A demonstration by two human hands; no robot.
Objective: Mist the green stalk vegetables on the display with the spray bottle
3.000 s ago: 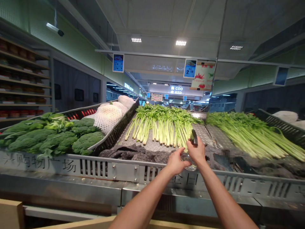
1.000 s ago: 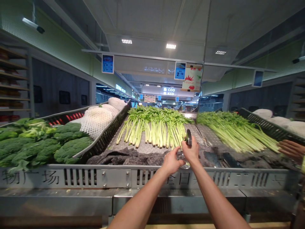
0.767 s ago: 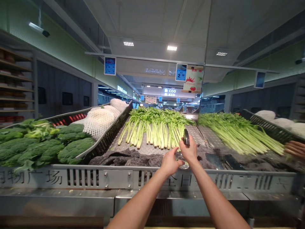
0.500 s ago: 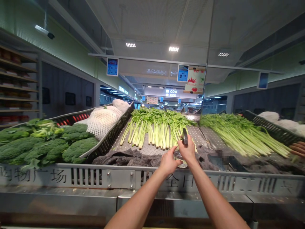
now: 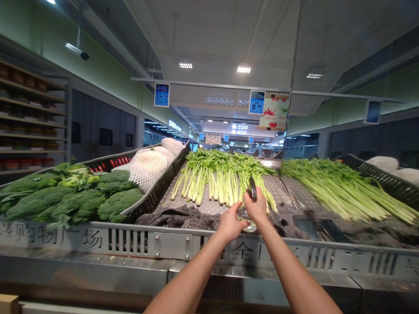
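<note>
The right hand (image 5: pixel 257 207) grips a clear bottle (image 5: pixel 250 226) near its black top (image 5: pixel 252 188); the left hand (image 5: pixel 230 223) curves beside it, contact unclear. It's at the bench's front edge (image 5: pixel 172 245), near the celery (image 5: pixel 225 181). Probably light, stiff, slippery if wet: best gripped at the neck.

Supermarket produce section, price signs (image 5: pixel 257 102), celery (image 5: pixel 222 179), broccoli (image 5: pixel 120 203)

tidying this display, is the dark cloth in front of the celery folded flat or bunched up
Bunched up: the dark cloth lies in uneven creases and raised ridges in front of the celery, with no neat fold visible.
</note>
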